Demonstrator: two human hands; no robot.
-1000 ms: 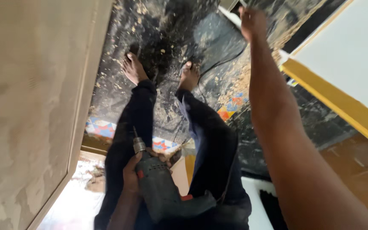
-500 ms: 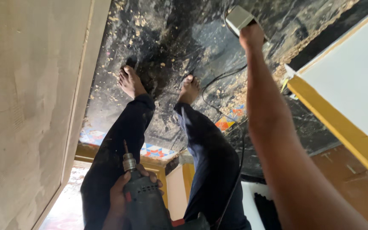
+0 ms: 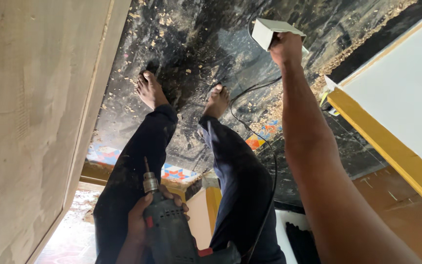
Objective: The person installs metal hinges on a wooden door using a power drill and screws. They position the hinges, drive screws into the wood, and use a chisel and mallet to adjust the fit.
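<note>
Right hand (image 3: pixel 285 48) lowered, now gripping pale rectangular block (image 3: pixel 269 32) | left hand (image 3: pixel 140 222) clamped on grey-green drill (image 3: pixel 169 234) | black floor (image 3: pixel 196 44) sawdust-strewn

The floor (image 3: pixel 196 44) is a dark, glossy sheet scattered with sawdust and wood chips, densest toward its upper right. A strip of multicoloured patterned tile (image 3: pixel 104 155) lies along its lower left edge. A pale unfinished panel (image 3: pixel 30 112) fills the left side. A white board (image 3: pixel 406 98) with a yellow edge (image 3: pixel 382 146) stands at right, above brown wood (image 3: pixel 406 200).
</note>
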